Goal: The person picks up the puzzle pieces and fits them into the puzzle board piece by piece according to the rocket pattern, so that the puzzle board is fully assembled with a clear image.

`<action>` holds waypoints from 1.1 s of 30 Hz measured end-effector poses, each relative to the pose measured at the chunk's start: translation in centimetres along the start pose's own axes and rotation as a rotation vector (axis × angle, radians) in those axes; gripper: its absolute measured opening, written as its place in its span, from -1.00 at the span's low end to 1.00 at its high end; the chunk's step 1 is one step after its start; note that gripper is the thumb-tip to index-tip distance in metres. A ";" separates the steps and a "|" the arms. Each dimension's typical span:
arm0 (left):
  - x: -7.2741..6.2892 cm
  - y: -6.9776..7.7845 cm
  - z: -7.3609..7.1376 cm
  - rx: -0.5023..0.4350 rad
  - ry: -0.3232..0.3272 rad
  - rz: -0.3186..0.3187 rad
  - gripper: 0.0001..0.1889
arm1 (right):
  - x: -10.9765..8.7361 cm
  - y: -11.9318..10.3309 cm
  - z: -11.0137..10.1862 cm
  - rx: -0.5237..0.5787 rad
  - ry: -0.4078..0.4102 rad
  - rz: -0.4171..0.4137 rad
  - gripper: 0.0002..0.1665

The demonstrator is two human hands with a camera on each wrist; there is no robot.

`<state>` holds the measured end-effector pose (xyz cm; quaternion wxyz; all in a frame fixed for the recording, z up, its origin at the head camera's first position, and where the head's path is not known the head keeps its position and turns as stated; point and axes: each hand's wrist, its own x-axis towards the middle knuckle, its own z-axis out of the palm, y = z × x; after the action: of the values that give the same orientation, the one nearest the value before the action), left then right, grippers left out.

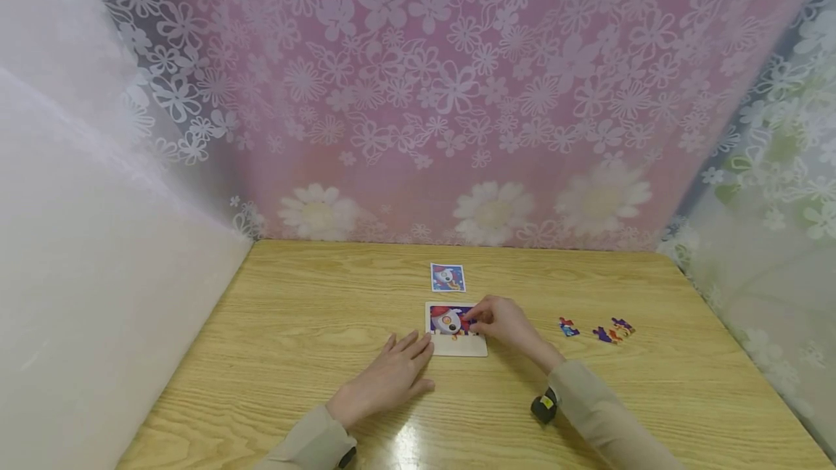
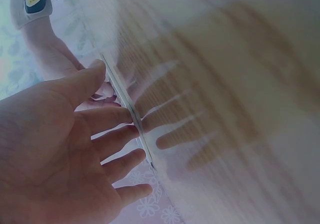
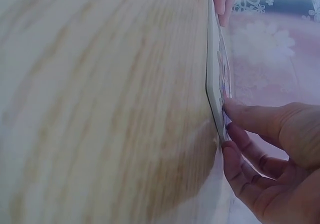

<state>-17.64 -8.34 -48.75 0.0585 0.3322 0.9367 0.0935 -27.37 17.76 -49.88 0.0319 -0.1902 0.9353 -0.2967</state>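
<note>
- While the back is being covered by a pink cloth (image 1: 457, 78) with white flowers, a yellow wood table (image 1: 313, 310) is being seen in front of it, and a bright shiny spot is being shown near its front.
- Two tan sleeves (image 1: 607, 412) are being worn on the arms, which are being stretched over the table.
- The left hand (image 1: 392, 376) is being laid with its fingers straight and spread, and the left edge of a puzzle board is being touched by its fingertips.
- The right hand (image 1: 506, 321) is being bent at the fingers, and the right side of the board is being touched by its thumb and fingers; whether a piece is being pinched cannot be told.
- The puzzle board (image 1: 444, 345) is lying flat on the table between the hands; its far part is being filled by a red, white and purple picture, and a bare, pale near part is being shown.
- A small picture card (image 1: 448, 278) is lying just past the board.
- Loose puzzle pieces (image 1: 607, 335) are being seen in two groups, right of the right hand.
</note>
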 end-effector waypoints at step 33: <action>0.0 0.0 0.0 -0.011 -0.011 -0.010 -0.30 | -4.8 6.0 -5.6 0.171 0.265 -0.008 -0.64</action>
<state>-17.61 -8.36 -48.73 0.0659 0.3278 0.9375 0.0968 -25.93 27.06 -48.91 -0.0771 -0.1499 0.9019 -0.3977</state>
